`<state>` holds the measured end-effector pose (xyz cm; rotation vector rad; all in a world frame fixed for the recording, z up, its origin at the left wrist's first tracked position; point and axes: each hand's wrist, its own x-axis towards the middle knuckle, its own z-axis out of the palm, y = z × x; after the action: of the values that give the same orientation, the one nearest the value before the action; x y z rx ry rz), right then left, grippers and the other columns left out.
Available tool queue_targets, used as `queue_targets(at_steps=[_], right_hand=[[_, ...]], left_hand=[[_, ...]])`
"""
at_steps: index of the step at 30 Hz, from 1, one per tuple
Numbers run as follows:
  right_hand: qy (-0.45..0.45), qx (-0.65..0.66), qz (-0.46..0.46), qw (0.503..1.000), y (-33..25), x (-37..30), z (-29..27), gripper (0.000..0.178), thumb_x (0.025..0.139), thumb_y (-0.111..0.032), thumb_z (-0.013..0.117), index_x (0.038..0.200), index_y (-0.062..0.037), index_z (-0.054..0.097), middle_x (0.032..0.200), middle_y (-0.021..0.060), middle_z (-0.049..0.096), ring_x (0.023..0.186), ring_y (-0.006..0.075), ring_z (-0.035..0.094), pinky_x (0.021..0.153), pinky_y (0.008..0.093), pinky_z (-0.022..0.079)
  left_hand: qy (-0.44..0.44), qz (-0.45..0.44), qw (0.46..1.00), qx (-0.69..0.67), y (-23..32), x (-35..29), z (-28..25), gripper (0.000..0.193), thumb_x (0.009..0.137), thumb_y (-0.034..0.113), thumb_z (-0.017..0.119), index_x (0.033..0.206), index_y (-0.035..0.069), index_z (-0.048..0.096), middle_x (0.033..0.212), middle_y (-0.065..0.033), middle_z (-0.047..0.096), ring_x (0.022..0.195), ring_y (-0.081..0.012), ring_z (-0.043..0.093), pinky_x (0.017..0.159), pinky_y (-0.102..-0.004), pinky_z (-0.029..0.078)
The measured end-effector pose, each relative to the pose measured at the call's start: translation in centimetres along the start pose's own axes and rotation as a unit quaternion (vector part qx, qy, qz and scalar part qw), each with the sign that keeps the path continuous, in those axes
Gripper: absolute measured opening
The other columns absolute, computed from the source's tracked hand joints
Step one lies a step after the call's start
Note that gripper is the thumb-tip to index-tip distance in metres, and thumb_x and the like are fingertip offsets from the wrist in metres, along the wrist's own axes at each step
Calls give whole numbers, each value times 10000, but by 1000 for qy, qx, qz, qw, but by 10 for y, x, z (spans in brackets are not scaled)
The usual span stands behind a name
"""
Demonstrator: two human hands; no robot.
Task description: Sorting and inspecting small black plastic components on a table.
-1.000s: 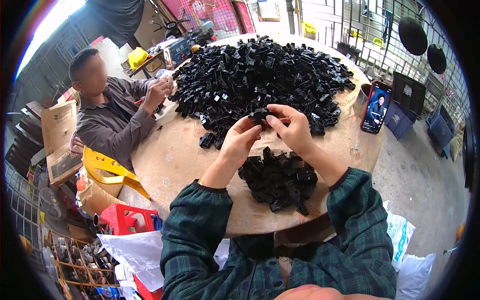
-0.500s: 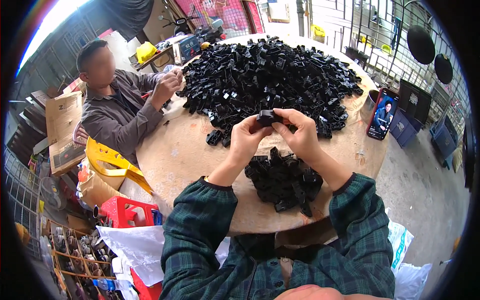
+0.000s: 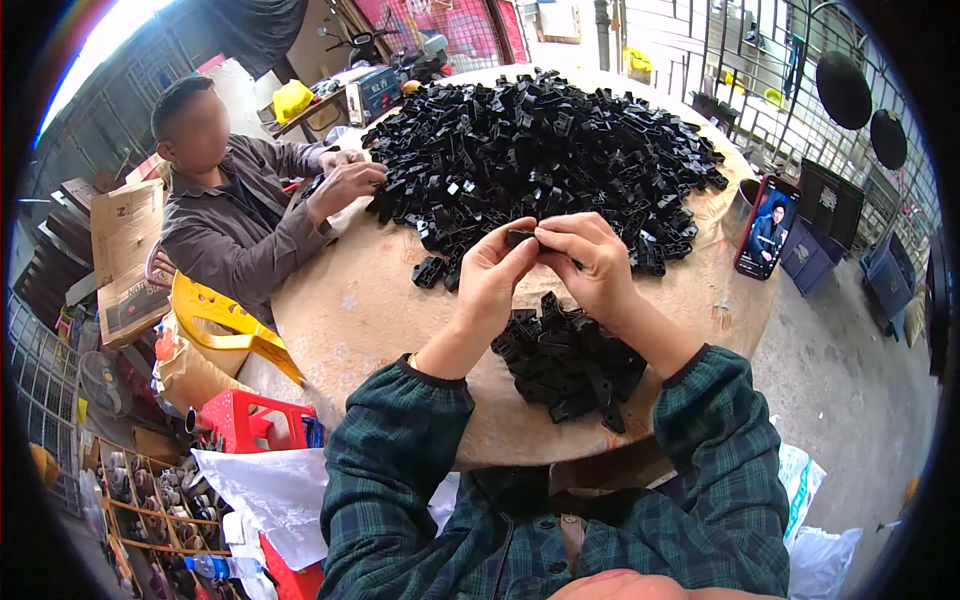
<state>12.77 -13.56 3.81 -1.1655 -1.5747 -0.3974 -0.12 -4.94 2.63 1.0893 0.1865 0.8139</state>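
Between both hands I hold a small black plastic part (image 3: 519, 238) above the table. My left hand (image 3: 490, 275) pinches it from the left, thumb and forefinger closed on it. From the right, my right hand (image 3: 592, 262) has its thumb and fingertips closed on the same part. Much of the part is covered by my fingers. Just below my hands, near the table's front edge, lies a small pile of black plastic parts (image 3: 570, 370). Beyond them a large heap of similar black parts (image 3: 540, 150) covers the far side of the table.
A patterned cloth covers the round table (image 3: 350, 310). At the left a co-worker (image 3: 240, 210) sits with hands at the heap's edge. A phone (image 3: 767, 228) stands at the table's right edge. A yellow chair (image 3: 225, 320) and a red stool (image 3: 255, 420) are at my left.
The black part has turned in my fingers and shows less, with my hands slightly shifted around it. The co-worker's hands have lowered toward the heap.
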Motion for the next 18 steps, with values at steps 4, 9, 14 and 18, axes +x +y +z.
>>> queue_targets(at_steps=[4, 9, 14, 18], right_hand=[[-32, 132, 84, 987, 14, 5, -3, 245, 714, -4, 696, 955, -19, 656, 1079, 92, 594, 836, 151, 589, 746, 252, 482], [22, 18, 267, 963, 83, 29, -29, 188, 882, -131, 562, 997, -7, 644, 922, 62, 654, 726, 58, 562, 675, 193, 452], [-17, -278, 238, 931, 168, 29, -35, 403, 810, -270, 603, 1148, -56, 556, 988, 173, 624, 816, 303, 621, 747, 391, 488], [-101, -410, 291, 858, 160, 42, -9, 414, 762, -341, 649, 1092, -98, 590, 1000, 149, 631, 911, 324, 596, 790, 412, 484]], left_hand=[[-31, 40, 983, 179, 17, 2, 4, 340, 868, -1, 526, 1203, -15, 464, 1011, -92, 605, 905, -113, 579, 793, -230, 479], [-189, 108, 846, 486, 18, -9, 9, 396, 775, 76, 661, 1140, 40, 509, 864, -99, 620, 697, -139, 594, 622, -276, 481], [-326, 188, 730, 571, 9, -23, 32, 537, 736, 254, 706, 1205, 86, 506, 1022, -130, 603, 938, -296, 544, 830, -406, 432], [-168, 226, 765, 580, 4, -6, 7, 362, 755, 205, 684, 1075, 67, 588, 928, -115, 593, 906, -283, 524, 810, -366, 430]])
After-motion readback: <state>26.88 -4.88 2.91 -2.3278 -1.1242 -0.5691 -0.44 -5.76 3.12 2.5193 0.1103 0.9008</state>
